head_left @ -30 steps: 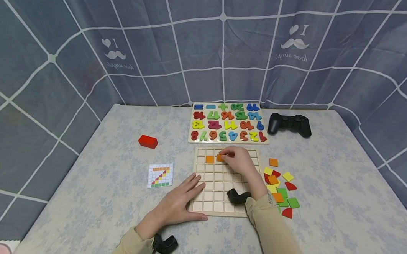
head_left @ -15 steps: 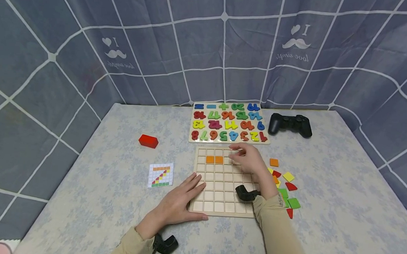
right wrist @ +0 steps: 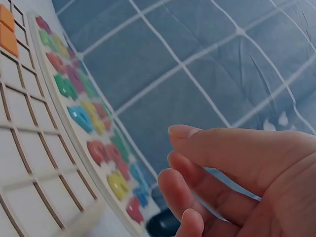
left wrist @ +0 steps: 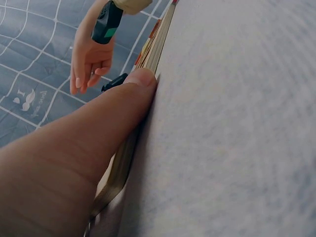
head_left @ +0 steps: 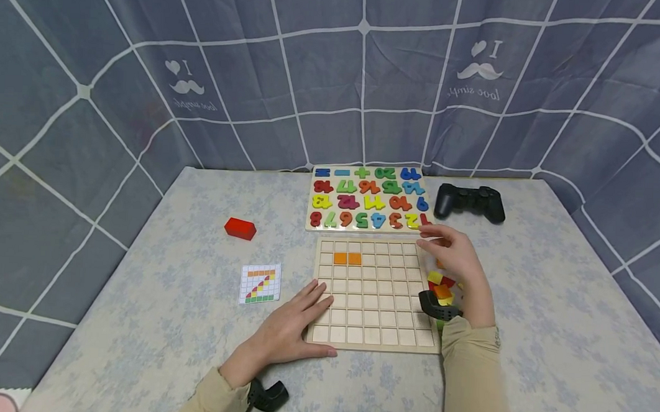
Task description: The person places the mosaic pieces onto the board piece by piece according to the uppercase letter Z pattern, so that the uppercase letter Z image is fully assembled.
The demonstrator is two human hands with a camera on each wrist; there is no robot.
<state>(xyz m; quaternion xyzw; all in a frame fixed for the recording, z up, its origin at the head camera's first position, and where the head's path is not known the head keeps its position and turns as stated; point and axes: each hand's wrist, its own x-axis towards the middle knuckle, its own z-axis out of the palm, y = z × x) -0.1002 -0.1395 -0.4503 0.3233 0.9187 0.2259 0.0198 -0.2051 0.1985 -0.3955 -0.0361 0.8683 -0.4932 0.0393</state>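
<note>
My left hand (head_left: 285, 329) rests on the left front corner of a wooden grid board (head_left: 369, 319), fingers spread over the frame. Its thumb (left wrist: 121, 106) lies along the board's near edge in the left wrist view. Two orange square tiles (head_left: 347, 258) sit side by side in the board's second row from the back. Past the board's back right corner hovers my right hand (head_left: 457, 257), fingers loosely bent and nothing between them, as the right wrist view also shows. Beneath and beside it is a pile of colored tiles (head_left: 443, 291), partly hidden by the hand and wrist.
A pattern card (head_left: 260, 284) lies left of the board, with a red block (head_left: 240, 229) behind it. Along the back stand a number puzzle (head_left: 372, 196) and a black game controller (head_left: 470, 203). A grid-patterned curtain (head_left: 337, 76) encloses the table.
An orange tile in my right hand has been set beside the first one and let go. That hand has then moved right, off the board. My left hand stays put.
</note>
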